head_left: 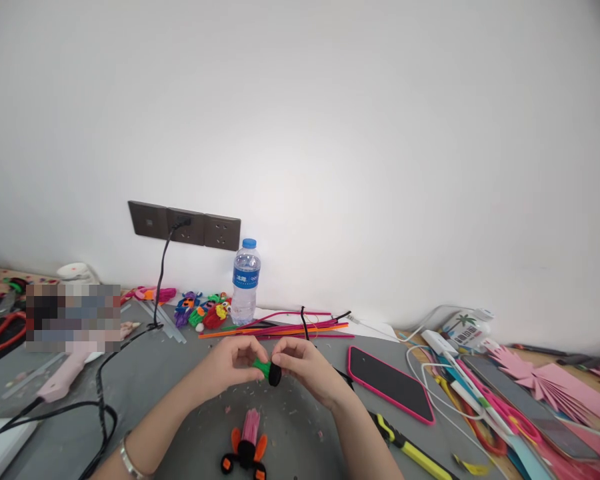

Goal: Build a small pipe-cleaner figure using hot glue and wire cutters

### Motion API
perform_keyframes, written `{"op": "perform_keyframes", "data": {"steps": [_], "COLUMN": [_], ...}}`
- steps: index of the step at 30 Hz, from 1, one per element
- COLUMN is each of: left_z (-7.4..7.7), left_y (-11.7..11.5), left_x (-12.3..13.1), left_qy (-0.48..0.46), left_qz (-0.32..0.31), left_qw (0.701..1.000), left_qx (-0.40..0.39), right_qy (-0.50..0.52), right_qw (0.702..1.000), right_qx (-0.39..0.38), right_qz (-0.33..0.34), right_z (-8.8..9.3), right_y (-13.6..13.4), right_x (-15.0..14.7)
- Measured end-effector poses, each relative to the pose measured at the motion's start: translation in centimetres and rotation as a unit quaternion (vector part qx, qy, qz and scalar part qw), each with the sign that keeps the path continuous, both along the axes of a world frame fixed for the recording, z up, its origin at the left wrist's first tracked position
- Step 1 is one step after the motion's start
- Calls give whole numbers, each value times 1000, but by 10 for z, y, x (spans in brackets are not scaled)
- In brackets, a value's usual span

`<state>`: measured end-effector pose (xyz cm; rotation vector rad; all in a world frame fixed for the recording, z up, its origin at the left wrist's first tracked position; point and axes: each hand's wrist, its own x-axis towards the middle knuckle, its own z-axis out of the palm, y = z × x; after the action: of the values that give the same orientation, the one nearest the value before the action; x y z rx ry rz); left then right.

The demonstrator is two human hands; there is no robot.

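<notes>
Between my fingers is a small fuzzy pipe-cleaner piece, with a green end and a thick black end. My left hand pinches its green part from the left. From the right, the fingertips of my right hand close on the black part. Below my hands a pipe-cleaner figure lies on the grey mat; it has a pink bundle on top, a black middle and orange and black loops. Behind my hands lie loose pink, orange and black pipe cleaners.
A water bottle stands by the wall beside several colourful pipe-cleaner figures. A pink-edged phone and a yellow-black cutter lie at right. Left are a pink glue gun and its black cable. Clutter crowds the right edge.
</notes>
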<state>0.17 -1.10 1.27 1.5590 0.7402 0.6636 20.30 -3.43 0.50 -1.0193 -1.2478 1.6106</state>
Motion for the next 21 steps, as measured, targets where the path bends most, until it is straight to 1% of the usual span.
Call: {"op": "perform_keyframes", "data": {"steps": [3,6,14,19,21], "left_z": [-2,-4,-7,-5,-3], "left_y": [0,2,3,3,1], "left_x": [-2,-3,0,1,2], "left_qy": [-9,-28,-105,-116,-118], "left_qz": [-24,-36,-25,-14,-4], "left_qw": [1000,999,994,993,992], "left_qx": [-6,-19,-32,-33,-43], "right_qy": [35,66,102,141,157], "right_qw": [997,993,987,979,977], "right_qx": [-50,-76,-105,-108,-108], "right_qz": [39,57,70,96,97], "right_z": [0,0,2,0,0], "right_y": [-1,-2,-4,-3,-3], "right_x": [2,3,2,3,3]}}
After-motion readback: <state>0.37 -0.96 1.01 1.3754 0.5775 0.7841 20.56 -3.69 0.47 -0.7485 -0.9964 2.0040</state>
